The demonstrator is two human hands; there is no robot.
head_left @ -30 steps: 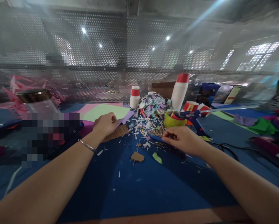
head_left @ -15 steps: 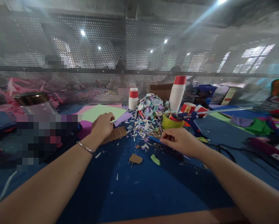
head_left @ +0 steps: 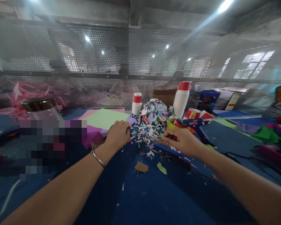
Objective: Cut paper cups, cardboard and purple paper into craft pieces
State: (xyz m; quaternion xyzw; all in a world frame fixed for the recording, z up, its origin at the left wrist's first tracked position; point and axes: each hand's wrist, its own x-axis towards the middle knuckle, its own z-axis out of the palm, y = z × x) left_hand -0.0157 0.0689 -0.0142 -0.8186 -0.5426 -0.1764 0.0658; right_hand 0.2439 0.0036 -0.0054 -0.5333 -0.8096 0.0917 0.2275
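My left hand (head_left: 118,135) lies over a piece of corrugated cardboard (head_left: 96,145), its fingers curled down around the right end. The hand covers most of the cardboard. To the right, my right hand (head_left: 181,141) has its fingers bent together in a pinch; whatever is between them is too small to make out. Just below those fingers a blue stick-like tool (head_left: 167,148) lies on the table. Paper scraps (head_left: 146,132) are strewn between both hands. Nearer me lie a brown cardboard scrap (head_left: 141,167) and a green paper scrap (head_left: 162,168).
A blue glue gun (head_left: 198,126) rests by a yellow-green container (head_left: 171,124) behind my right hand. Farther back stand stacked paper cups (head_left: 181,101), a heap of decorated discs (head_left: 155,111) and a shorter cup stack (head_left: 137,106). Green paper (head_left: 105,118) lies left; a power strip (head_left: 274,157) right.
My left hand has moved right and down onto the corrugated cardboard, now mostly covering it. My right hand stays near the blue tool, fingers still pinched. The view has shifted slightly.
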